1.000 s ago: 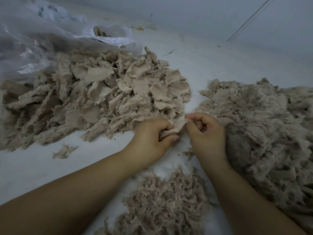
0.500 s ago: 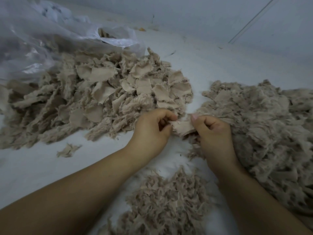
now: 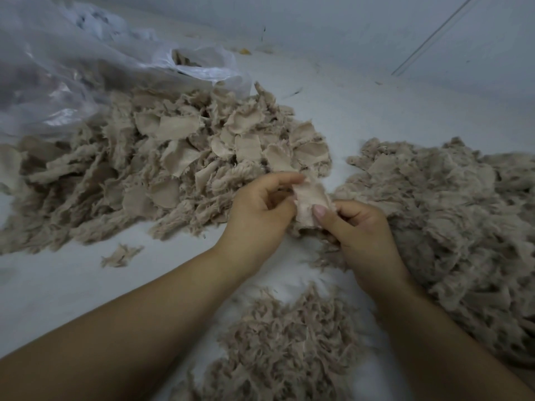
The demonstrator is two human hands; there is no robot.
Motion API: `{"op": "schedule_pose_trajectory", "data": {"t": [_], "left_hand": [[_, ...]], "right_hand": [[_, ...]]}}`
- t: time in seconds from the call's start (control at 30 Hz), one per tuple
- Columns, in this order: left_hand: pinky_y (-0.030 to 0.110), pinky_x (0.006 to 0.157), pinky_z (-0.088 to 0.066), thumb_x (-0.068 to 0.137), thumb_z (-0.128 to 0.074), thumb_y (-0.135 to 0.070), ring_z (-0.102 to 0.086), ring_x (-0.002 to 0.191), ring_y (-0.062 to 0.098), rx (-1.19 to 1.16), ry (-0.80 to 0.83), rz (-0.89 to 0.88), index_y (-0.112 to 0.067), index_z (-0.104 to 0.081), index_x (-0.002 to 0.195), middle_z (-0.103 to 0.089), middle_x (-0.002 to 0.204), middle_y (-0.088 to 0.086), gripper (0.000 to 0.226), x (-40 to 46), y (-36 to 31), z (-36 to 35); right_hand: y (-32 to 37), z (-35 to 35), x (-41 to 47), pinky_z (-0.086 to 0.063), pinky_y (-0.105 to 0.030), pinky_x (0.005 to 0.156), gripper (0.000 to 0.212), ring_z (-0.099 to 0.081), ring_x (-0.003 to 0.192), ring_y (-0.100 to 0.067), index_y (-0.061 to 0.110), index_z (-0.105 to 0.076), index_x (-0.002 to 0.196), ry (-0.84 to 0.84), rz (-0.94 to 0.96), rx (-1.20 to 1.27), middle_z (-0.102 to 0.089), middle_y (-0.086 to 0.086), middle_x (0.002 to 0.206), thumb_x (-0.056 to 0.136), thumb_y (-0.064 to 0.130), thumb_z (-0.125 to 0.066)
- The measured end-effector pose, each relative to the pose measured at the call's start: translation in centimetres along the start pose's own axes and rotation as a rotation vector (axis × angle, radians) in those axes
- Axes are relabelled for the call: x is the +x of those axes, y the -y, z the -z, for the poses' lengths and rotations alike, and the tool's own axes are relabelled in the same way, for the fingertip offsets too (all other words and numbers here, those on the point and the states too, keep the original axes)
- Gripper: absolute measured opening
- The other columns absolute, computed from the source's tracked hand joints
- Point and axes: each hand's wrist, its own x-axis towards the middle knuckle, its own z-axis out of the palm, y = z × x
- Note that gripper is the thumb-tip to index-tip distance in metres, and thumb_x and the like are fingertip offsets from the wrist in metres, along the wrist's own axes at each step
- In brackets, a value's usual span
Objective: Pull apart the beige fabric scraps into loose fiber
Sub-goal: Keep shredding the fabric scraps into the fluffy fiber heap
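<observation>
A beige fabric scrap (image 3: 310, 201) is held upright between both hands at the middle of the view. My left hand (image 3: 260, 215) pinches its upper left edge with thumb and fingertips. My right hand (image 3: 359, 231) grips its lower right side, thumb pressed on the cloth. A big heap of uncut beige scraps (image 3: 162, 169) lies to the left. Fluffy loose fiber lies in a mound (image 3: 451, 215) on the right and in a smaller pile (image 3: 289, 345) between my forearms.
A clear plastic bag (image 3: 72, 70) with more scraps lies at the back left, partly over the heap. One stray scrap (image 3: 118, 256) sits on the white surface (image 3: 72, 285) in front of the heap. A pale wall rises behind.
The scrap has been turned from lying flat between the hands to standing upright. My right hand has shifted lower on it, and both hands sit slightly closer together.
</observation>
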Motion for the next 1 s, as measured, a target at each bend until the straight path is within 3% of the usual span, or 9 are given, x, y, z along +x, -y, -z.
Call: {"op": "schedule_pose_trajectory", "data": {"t": [0.1, 0.2, 0.27, 0.33, 0.43, 0.6, 0.73, 0.87, 1.0], "left_hand": [[0.025, 0.056, -0.052, 0.093, -0.064, -0.012, -0.063, 0.071, 0.014, -0.141, -0.07, 0.132, -0.007, -0.062, 0.109, -0.065, 0.096, 0.009, 0.017, 0.3, -0.3, 0.0], [0.03, 0.058, -0.053, 0.077, -0.071, -0.037, -0.06, 0.068, 0.023, -0.165, 0.007, 0.208, 0.0, -0.064, 0.101, -0.065, 0.084, 0.015, 0.045, 0.4, -0.3, -0.1], [0.026, 0.057, -0.051, 0.079, -0.073, -0.029, -0.058, 0.066, 0.02, -0.13, 0.058, 0.222, -0.001, -0.067, 0.098, -0.063, 0.08, 0.016, 0.034, 0.4, -0.3, -0.3], [0.022, 0.055, -0.048, 0.086, -0.071, -0.008, -0.055, 0.062, 0.017, -0.121, 0.067, 0.208, -0.006, -0.068, 0.098, -0.06, 0.077, 0.014, 0.012, 0.6, -0.3, -0.4], [0.021, 0.054, -0.047, 0.085, -0.068, 0.004, -0.053, 0.066, 0.021, -0.156, 0.047, 0.168, -0.011, -0.064, 0.1, -0.057, 0.08, 0.016, 0.022, 0.7, -0.2, -0.1], [0.027, 0.057, -0.051, 0.093, -0.062, -0.009, -0.062, 0.066, 0.015, -0.238, -0.078, 0.216, -0.011, -0.062, 0.104, -0.067, 0.073, 0.002, 0.011, 1.2, -0.5, 0.0], [0.021, 0.05, -0.048, 0.088, -0.07, -0.009, -0.063, 0.06, 0.01, -0.159, 0.047, 0.271, -0.008, -0.067, 0.096, -0.069, 0.074, 0.003, 0.009, 0.9, -0.5, -0.8], [0.021, 0.051, -0.049, 0.093, -0.063, -0.008, -0.061, 0.061, 0.011, -0.155, 0.029, 0.225, -0.007, -0.066, 0.094, -0.067, 0.075, 0.006, 0.004, 0.7, -0.7, -0.9], [0.026, 0.053, -0.046, 0.084, -0.076, -0.027, -0.056, 0.06, 0.012, 0.033, 0.095, 0.234, -0.005, -0.066, 0.093, -0.064, 0.074, 0.012, 0.025, 0.5, -0.3, -0.1]], "right_hand": [[0.0, -0.1, 0.1, -0.042, -0.039, 0.061, 0.023, -0.048, 0.067, -0.025, 0.005, -0.072, 0.083, -0.026, 0.029, -0.012, -0.053, -0.036, 0.068, 0.087, 0.028, -0.071], [0.0, 0.0, 0.0, -0.043, -0.031, 0.057, 0.018, -0.047, 0.06, -0.022, 0.01, -0.074, 0.076, 0.005, 0.059, -0.016, -0.055, -0.028, 0.064, 0.089, 0.023, -0.07], [0.0, -0.1, 0.0, -0.039, -0.024, 0.051, 0.025, -0.043, 0.055, -0.018, 0.006, -0.069, 0.069, 0.04, 0.07, -0.014, -0.051, -0.015, 0.059, 0.087, 0.023, -0.068], [0.1, -0.2, 0.0, -0.036, -0.023, 0.049, 0.038, -0.039, 0.053, -0.019, -0.005, -0.06, 0.067, 0.045, 0.07, -0.025, -0.044, -0.018, 0.056, 0.086, 0.027, -0.067], [0.1, -0.2, 0.0, -0.035, -0.019, 0.049, 0.042, -0.037, 0.05, -0.014, 0.002, -0.054, 0.058, 0.049, 0.076, -0.043, -0.041, -0.013, 0.053, 0.091, 0.024, -0.067], [0.1, -0.1, 0.0, -0.032, -0.022, 0.047, 0.048, -0.032, 0.052, -0.022, -0.008, -0.046, 0.059, 0.061, 0.009, 0.016, -0.039, -0.014, 0.055, 0.087, 0.025, -0.066], [0.2, -0.2, -0.3, -0.042, -0.03, 0.05, 0.042, -0.045, 0.049, -0.029, -0.003, -0.061, 0.062, 0.083, 0.031, -0.005, -0.055, -0.023, 0.056, 0.088, 0.031, -0.065], [0.1, -0.2, -0.3, -0.035, -0.033, 0.051, 0.061, -0.036, 0.053, -0.027, -0.015, -0.047, 0.065, 0.043, 0.028, 0.006, -0.038, -0.037, 0.059, 0.088, 0.039, -0.066], [-0.3, -0.1, -0.1, -0.046, -0.04, 0.06, 0.056, -0.053, 0.061, -0.033, -0.01, -0.061, 0.075, -0.035, -0.057, 0.12, -0.055, -0.04, 0.07, 0.091, 0.044, -0.064]]}}
